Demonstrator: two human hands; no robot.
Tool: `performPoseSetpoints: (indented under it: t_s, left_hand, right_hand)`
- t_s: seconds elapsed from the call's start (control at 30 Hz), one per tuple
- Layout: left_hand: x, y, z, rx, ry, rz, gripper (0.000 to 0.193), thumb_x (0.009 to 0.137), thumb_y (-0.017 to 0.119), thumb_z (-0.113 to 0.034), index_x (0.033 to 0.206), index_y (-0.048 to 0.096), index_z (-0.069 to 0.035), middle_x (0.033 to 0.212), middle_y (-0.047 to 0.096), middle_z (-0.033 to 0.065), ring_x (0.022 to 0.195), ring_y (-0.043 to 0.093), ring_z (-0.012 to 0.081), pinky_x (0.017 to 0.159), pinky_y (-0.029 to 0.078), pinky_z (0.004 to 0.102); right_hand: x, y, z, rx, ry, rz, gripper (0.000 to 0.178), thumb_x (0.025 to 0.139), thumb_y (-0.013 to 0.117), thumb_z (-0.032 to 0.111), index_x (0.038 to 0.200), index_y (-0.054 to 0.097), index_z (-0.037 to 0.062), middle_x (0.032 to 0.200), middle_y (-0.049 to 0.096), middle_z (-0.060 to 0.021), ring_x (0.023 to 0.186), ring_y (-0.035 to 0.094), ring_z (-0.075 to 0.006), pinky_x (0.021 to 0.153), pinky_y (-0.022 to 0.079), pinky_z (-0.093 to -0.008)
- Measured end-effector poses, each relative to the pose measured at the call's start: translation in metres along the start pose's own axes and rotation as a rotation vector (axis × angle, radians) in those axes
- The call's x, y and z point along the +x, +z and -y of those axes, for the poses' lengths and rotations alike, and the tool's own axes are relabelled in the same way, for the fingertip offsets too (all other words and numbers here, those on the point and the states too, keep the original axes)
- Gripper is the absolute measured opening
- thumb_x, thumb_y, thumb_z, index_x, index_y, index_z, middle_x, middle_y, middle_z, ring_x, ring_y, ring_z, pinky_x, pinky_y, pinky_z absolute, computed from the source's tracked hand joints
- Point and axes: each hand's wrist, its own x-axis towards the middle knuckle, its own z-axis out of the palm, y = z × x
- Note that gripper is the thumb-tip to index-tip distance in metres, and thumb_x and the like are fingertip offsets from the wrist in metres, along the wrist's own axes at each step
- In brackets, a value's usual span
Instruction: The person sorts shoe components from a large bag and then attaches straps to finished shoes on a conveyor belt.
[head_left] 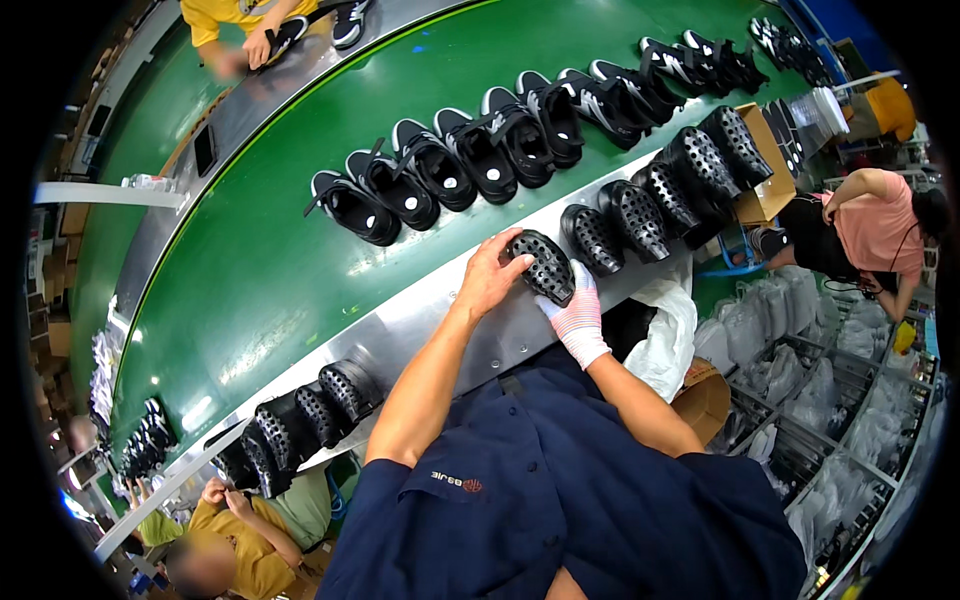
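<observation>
Black perforated shoe form (543, 264): held by bare left hand (488, 274) at upper left, gloved right hand (578, 318) at lower right; slants lengthwise between both.

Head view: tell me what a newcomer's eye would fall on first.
Likely the row of black shoes on the green belt, across the upper middle. Nearer the centre, the bare left hand and gloved right hand hold a black piece dotted with holes over the metal ledge.

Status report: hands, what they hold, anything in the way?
Left hand, bare, and right hand, gloved, holding one black insert. Similar inserts nearby on the right. Nothing visibly blocking.
</observation>
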Motion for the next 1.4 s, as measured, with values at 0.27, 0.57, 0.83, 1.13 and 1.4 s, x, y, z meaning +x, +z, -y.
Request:
performPoseSetpoints:
  t_s: [0.27, 0.57, 0.83, 1.13, 1.4]
  left_hand:
    - [-0.022, -0.025, -0.019, 0.164, 0.077, -0.282, 0.06, 0.093, 0.077, -0.025, 0.146, 0.056, -0.008, 0.129, 0.065, 0.0216, 0.112, 0.065, 0.0363, 0.098, 0.054, 0.0457]
    - [-0.026, -0.038, -0.024, 0.268, -0.067, -0.07, 0.064, 0.09, 0.077, -0.041, 0.138, 0.064, -0.001, 0.127, 0.067, 0.0242, 0.105, 0.07, 0.0328, 0.095, 0.056, 0.0422]
    - [-0.017, 0.002, -0.058, 0.365, 0.129, -0.101, 0.052, 0.09, 0.077, -0.022, 0.138, 0.065, -0.005, 0.109, 0.063, 0.018, 0.094, 0.066, 0.0285, 0.085, 0.055, 0.0408]
    - [-0.005, -0.014, -0.045, 0.184, -0.062, -0.178, 0.053, 0.093, 0.075, -0.028, 0.14, 0.063, -0.007, 0.13, 0.062, 0.0203, 0.106, 0.067, 0.0294, 0.091, 0.055, 0.0412]
    - [0.031, 0.012, -0.028, 0.305, -0.127, -0.024, 0.086, 0.085, 0.082, -0.046, 0.154, 0.05, -0.006, 0.141, 0.056, 0.0266, 0.127, 0.061, 0.0357, 0.103, 0.052, 0.0433]
  right_hand:
    - [-0.046, -0.043, 0.006, -0.016, 0.064, 0.02, 0.101, 0.074, 0.092, 0.03, 0.151, 0.038, -0.0067, 0.146, 0.05, -0.031, 0.135, 0.049, -0.0464, 0.116, 0.042, -0.048]
    - [-0.013, -0.065, 0.04, -0.252, -0.221, 0.006, 0.098, 0.075, 0.089, 0.037, 0.151, 0.042, -0.0028, 0.146, 0.052, -0.0234, 0.133, 0.049, -0.043, 0.112, 0.044, -0.0484]
    - [-0.009, -0.049, 0.025, -0.325, -0.227, -0.069, 0.066, 0.08, 0.083, 0.033, 0.131, 0.06, -0.0014, 0.129, 0.066, -0.0206, 0.118, 0.063, -0.0387, 0.102, 0.05, -0.0478]
    - [-0.013, -0.165, 0.075, -0.169, -0.271, -0.411, 0.062, 0.078, 0.085, 0.014, 0.132, 0.06, -0.0019, 0.124, 0.066, -0.0236, 0.11, 0.066, -0.0424, 0.1, 0.053, -0.0463]
    - [0.026, -0.184, 0.011, -0.29, -0.184, -0.409, 0.056, 0.079, 0.083, 0.018, 0.128, 0.063, -0.0003, 0.124, 0.067, -0.0226, 0.112, 0.066, -0.0411, 0.1, 0.053, -0.0471]
